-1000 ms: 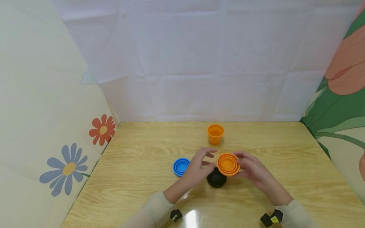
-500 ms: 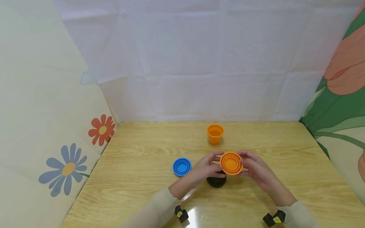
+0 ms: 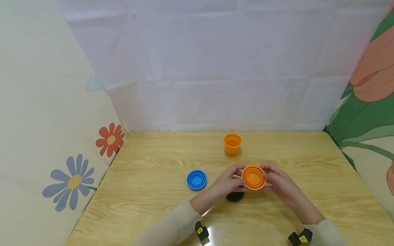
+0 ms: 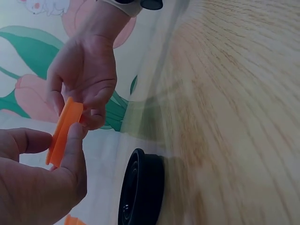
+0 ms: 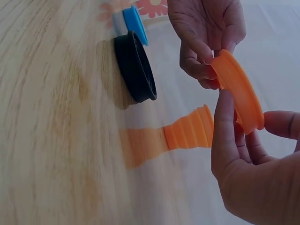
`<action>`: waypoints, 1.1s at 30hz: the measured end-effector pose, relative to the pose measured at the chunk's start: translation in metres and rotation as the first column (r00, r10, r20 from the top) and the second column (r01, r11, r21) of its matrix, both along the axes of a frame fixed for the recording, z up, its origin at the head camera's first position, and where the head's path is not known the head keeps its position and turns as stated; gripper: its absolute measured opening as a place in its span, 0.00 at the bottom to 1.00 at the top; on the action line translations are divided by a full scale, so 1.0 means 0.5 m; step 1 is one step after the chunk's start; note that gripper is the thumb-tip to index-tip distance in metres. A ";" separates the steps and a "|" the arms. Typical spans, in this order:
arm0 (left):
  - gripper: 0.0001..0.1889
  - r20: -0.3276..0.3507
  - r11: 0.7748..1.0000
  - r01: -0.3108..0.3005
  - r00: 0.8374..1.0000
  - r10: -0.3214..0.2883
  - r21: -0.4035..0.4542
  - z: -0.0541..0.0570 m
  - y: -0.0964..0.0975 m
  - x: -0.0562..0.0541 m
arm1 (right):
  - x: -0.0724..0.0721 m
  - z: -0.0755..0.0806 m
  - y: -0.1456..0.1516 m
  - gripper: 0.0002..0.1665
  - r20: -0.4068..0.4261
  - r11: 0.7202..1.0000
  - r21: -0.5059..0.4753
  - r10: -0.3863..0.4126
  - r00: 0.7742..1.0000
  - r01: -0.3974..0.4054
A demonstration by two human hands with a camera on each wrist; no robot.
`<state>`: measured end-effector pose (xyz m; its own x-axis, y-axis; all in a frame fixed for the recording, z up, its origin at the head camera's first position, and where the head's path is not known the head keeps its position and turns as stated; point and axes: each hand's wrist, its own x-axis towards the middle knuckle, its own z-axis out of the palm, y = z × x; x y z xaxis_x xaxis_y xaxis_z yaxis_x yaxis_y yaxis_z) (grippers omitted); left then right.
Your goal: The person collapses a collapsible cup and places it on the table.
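Note:
A collapsed orange silicone cup [image 3: 253,177] is held up over the table between both hands, its concentric rings facing the head camera. My left hand [image 3: 228,182] pinches its left rim with thumb and fingers. On the opposite side my right hand [image 3: 281,182] grips the rim; in the right wrist view its thumb and fingers close round the flat orange cup [image 5: 239,91]. Beneath the left fingers a collapsed black cup [image 4: 140,187] lies on the table, partly hidden in the head view. Left of the hands lies a collapsed blue cup [image 3: 196,180].
Farther back stands an expanded orange cup [image 3: 232,144], upright on the wooden table [image 3: 154,153]. A white cloth [image 3: 197,68] hangs along the table's back edge. Flower-printed panels border the left and right sides.
The left hand has moved right from beside the orange cup and now pinches its rim. The cup and the right hand have shifted slightly right, and the blue cup is now fully in view.

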<state>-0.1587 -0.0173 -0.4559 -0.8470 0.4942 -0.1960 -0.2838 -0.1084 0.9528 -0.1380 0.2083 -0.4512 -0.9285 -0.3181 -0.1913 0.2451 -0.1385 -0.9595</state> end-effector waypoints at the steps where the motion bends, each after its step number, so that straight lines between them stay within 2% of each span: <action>1: 0.28 -0.002 1.000 -0.002 1.000 0.002 -0.005 -0.002 0.004 -0.001 | 0.000 -0.001 0.002 0.15 0.005 1.000 0.009 -0.003 1.000 0.003; 6: 0.28 0.003 0.999 -0.014 1.000 0.014 -0.033 -0.006 0.020 -0.002 | -0.001 -0.008 0.017 0.20 0.014 0.998 0.064 -0.011 1.000 0.010; 14: 0.31 0.034 0.998 0.027 0.999 -0.025 -0.061 -0.018 0.045 0.001 | -0.001 -0.016 0.044 0.28 0.063 0.989 0.147 -0.036 0.997 0.027; 23: 0.27 0.046 0.991 0.058 0.998 -0.053 -0.122 -0.021 0.075 0.003 | 0.004 -0.025 0.077 0.25 0.096 0.988 0.157 -0.013 0.995 -0.003; 33: 0.25 0.063 0.981 0.033 0.998 -0.021 -0.193 -0.014 0.098 0.009 | 0.001 -0.036 0.095 0.32 0.104 0.974 0.224 -0.001 0.995 -0.022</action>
